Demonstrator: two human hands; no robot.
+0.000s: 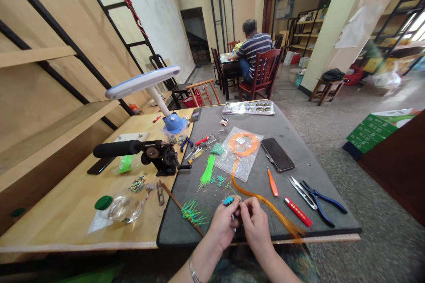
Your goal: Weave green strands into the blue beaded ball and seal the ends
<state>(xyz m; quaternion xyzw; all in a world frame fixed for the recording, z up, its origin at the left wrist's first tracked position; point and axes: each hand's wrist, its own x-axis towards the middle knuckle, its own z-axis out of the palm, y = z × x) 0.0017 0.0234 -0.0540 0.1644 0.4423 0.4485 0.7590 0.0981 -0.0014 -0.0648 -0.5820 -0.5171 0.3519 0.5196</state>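
Observation:
Both my hands meet at the near edge of the grey mat (265, 216). My left hand (224, 223) is pinched shut on a small teal beaded tuft (228, 200). My right hand (255, 225) is pinched closed right beside it, fingertips touching the left hand's; what it holds is too small to name. A bundle of orange strands (265, 205) runs from a clear bag (241, 152) past my right hand toward the mat's edge. A stick tipped with green and orange bristles (191, 213) lies just left of my left hand.
On the mat lie an orange tool (272, 183), a red knife (298, 212), scissors (302, 192), blue pliers (323, 203), a phone (277, 154), green strands (207, 170) and loose beads (217, 180). A black vise (159, 154) and blue lamp (174, 123) stand left. A person sits at a far table (254, 53).

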